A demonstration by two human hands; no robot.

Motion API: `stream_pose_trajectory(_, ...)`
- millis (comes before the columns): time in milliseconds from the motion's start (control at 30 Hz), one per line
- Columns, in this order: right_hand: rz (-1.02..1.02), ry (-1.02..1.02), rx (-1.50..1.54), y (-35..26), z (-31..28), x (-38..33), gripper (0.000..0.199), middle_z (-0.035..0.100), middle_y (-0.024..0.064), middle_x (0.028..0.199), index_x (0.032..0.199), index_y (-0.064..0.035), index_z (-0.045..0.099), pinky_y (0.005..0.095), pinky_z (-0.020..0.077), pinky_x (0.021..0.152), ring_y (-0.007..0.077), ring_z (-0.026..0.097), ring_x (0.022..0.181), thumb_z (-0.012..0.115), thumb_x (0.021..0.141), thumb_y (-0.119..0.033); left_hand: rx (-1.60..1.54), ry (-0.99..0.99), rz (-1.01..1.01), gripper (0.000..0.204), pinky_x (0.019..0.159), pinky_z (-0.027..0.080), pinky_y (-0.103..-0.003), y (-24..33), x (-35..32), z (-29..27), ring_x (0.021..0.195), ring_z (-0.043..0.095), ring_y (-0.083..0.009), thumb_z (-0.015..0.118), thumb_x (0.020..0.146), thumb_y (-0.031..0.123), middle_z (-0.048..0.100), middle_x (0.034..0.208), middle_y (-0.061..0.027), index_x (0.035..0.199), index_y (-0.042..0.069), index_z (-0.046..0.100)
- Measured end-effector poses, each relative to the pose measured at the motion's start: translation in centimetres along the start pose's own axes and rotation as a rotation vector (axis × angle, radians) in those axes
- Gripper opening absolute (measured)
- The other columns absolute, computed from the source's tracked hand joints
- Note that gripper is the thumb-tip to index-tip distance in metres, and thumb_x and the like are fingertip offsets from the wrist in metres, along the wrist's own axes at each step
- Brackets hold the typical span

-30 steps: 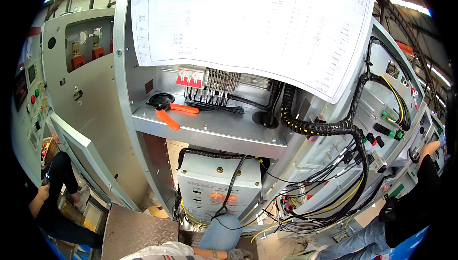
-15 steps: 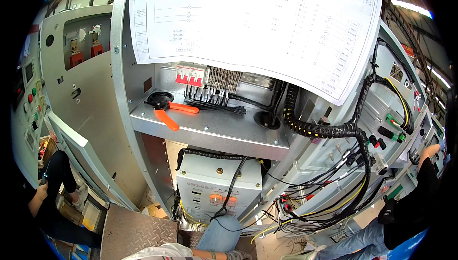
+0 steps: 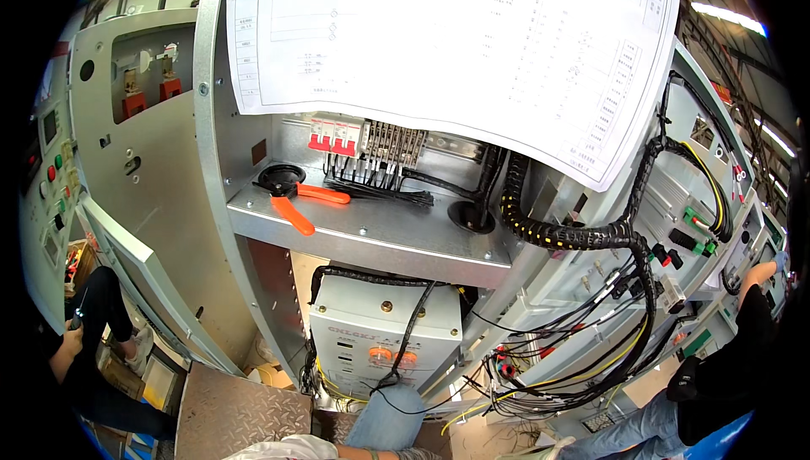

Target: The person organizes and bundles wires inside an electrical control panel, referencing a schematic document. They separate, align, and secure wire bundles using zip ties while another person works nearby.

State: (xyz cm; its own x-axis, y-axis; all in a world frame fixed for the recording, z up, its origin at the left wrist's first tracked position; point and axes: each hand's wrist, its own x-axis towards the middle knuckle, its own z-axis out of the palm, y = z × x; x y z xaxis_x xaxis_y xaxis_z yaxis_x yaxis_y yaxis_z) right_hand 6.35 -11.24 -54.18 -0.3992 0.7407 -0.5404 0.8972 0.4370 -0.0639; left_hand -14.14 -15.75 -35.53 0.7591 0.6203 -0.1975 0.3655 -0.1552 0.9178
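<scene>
At the bottom edge, my left hand [image 3: 418,454] shows only as a strip of grey glove beyond a pale sleeve, beside my denim-covered knee. Its fingers are cut off by the frame, so its grip is hidden. My right hand is out of view. Ahead stands an open metal cabinet. Orange-handled pliers [image 3: 305,207] lie on its shelf [image 3: 384,241], beside a black grommet. Behind them, breakers with red switches [image 3: 334,134] adjoin a terminal row [image 3: 395,143] with black wires. A large printed wiring diagram [image 3: 447,47] covers the cabinet's upper part.
A thick wrapped cable harness [image 3: 574,235] runs right to the open door, with loose wires [image 3: 582,376] hanging below. Under the shelf sits a grey control box [image 3: 384,317]. One person at left holds a screwdriver [image 3: 78,317]; another at right reaches toward a panel [image 3: 780,262].
The view has shifted very slightly. My gloved left hand sits a little lower at the bottom edge; the pliers, diagram and wiring stay as they were.
</scene>
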Motion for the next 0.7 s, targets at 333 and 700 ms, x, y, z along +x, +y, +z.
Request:
stream_pose_trajectory(333,0.013,-0.011,0.017,0.0,0.0,0.0,0.026,0.05,0.0051,0.119,0.106,-0.017,0.054,0.0401,0.0372,0.087,0.0248,0.046,0.111,0.043,0.088,-0.031,-0.007,-0.114,-0.012,0.028,0.082,0.042,-0.041,-1.2,0.7,-0.1,0.097,0.055,-0.0321,0.05,0.088,0.03,0.059,0.099,-0.0148,0.108,0.011,0.054)
stream_pose_trajectory(700,0.024,-0.028,0.026,0.3,-0.2,0.1,0.026,0.051,0.005,0.121,0.107,-0.0168,0.054,0.0397,0.0388,0.087,0.0247,0.047,0.112,0.044,0.088,-0.031,0.12,0.031,-0.084,0.028,0.081,0.043,-0.04,-5.6,3.2,1.8,0.095,0.056,-0.0318,0.051,0.088,0.03,0.06,0.098,-0.0139,0.107,0.01,0.055)
